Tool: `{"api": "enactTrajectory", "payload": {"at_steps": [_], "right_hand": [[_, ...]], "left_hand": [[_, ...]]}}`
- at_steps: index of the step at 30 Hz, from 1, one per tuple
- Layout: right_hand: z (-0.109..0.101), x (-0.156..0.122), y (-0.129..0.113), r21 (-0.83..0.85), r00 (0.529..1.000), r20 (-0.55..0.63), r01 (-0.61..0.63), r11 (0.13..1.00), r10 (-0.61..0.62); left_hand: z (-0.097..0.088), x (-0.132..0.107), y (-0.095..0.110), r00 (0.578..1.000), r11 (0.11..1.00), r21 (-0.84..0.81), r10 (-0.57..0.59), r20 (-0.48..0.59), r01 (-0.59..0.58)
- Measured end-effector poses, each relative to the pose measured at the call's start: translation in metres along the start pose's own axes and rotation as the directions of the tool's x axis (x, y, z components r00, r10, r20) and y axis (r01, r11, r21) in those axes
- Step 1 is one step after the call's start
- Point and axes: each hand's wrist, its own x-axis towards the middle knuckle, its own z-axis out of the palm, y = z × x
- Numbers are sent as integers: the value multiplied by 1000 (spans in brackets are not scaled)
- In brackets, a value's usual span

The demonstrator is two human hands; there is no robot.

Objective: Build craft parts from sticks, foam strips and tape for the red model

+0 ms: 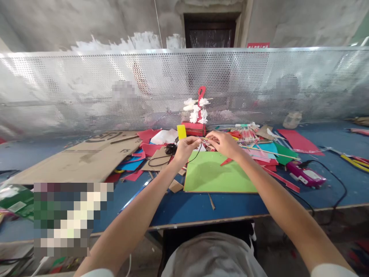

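My left hand (185,149) is pinched closed above the near-left part of a green sheet (219,179). A thin black cord (197,154) loops down from its fingertips, and a tangled bundle of the same cord (171,149) lies just left of it. My right hand (221,143) is closed too, its fingertips almost meeting the left ones. Between the hands shows a small, thin, yellowish-brown piece, too small to make out. Behind them stands a red paper-covered piece (193,129) with white flower-like tufts (194,116) around a red upright strip (201,92).
Brown cardboard (77,159) covers the table's left side. Coloured paper scraps (148,134) lie around. To the right are a purple device (306,175) with a black cable and yellow-handled pliers (353,162). A perforated metal screen (161,88) closes off the back.
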Motion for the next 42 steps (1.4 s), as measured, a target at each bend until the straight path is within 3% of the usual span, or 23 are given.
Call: {"api": "enactTrajectory", "payload": {"at_steps": [3, 7, 16, 25, 36, 42], "right_hand": [[2, 0, 1, -40, 998, -50, 34, 999, -36], [6, 1, 1, -78, 994, -85, 64, 995, -70], [9, 0, -6, -20, 997, -56, 42, 999, -43], [14, 1, -5, 99, 999, -35, -15, 995, 19], [14, 1, -8, 206, 995, -19, -94, 974, 100], [5, 2, -7, 341, 989, 66, -148, 928, 134]], "left_hand": [[3, -1, 1, 999, 995, -89, -31, 44, 35], [7, -3, 4, 999, 997, -79, 9, 47, -6], [9, -7, 12, 973, 934, 296, 226, -50, -201], [11, -6, 5, 972, 956, 198, 229, -52, -215], [11, -7, 6, 987, 987, -31, 155, -42, -156], [11, -8, 6, 987, 986, -53, 159, 37, -157]]}}
